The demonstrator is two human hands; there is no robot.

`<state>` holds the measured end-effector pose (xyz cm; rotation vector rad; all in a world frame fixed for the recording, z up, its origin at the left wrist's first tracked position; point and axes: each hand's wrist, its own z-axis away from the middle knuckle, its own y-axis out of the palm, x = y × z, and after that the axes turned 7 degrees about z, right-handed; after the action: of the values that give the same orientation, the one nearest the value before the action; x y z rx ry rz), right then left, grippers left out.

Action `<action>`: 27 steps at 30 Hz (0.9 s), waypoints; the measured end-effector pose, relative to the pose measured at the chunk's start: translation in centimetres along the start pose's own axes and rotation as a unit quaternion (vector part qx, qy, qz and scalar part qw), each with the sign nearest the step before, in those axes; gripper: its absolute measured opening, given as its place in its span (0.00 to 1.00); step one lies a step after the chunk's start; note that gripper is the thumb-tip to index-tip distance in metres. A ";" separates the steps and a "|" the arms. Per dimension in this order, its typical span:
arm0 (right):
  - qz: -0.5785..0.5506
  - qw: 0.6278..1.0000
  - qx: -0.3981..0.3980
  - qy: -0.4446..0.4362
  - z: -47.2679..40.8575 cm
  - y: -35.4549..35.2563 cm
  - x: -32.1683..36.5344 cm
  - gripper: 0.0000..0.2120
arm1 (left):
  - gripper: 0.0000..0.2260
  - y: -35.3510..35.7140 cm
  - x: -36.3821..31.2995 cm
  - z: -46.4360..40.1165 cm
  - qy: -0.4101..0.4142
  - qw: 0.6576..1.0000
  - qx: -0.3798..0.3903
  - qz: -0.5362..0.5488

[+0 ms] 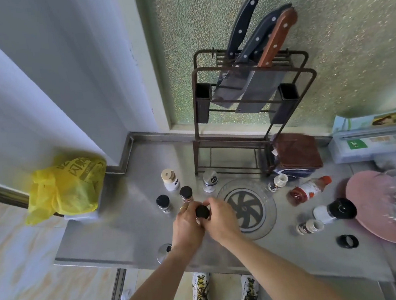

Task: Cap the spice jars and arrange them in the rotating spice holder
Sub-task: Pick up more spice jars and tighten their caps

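At the table's (118,231) six o'clock edge, the left hand (186,225) clamped a small, probably light, slick jar by its hidden body while the right hand (218,217) pinched its black cap (202,212).

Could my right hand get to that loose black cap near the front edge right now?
Probably not yet: the right hand and left hand are both on a jar. Otherwise the black cap lies on bare counter.

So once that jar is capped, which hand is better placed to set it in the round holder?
Probably the right hand: the rotating holder lies directly beside it, with the left hand farther away.
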<state>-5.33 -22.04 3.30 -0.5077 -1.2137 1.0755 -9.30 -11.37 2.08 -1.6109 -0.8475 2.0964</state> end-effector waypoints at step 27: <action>-0.096 0.937 -0.237 0.236 9.4 -10.7 -25.8 0.07 | 0.26 16.6 -14.1 1.0 0.224 0.954 0.182 -0.077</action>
<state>-9.17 -51.25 2.26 -0.9386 -1.0561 0.4432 -5.10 -32.74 1.86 -1.6553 -0.3915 1.5699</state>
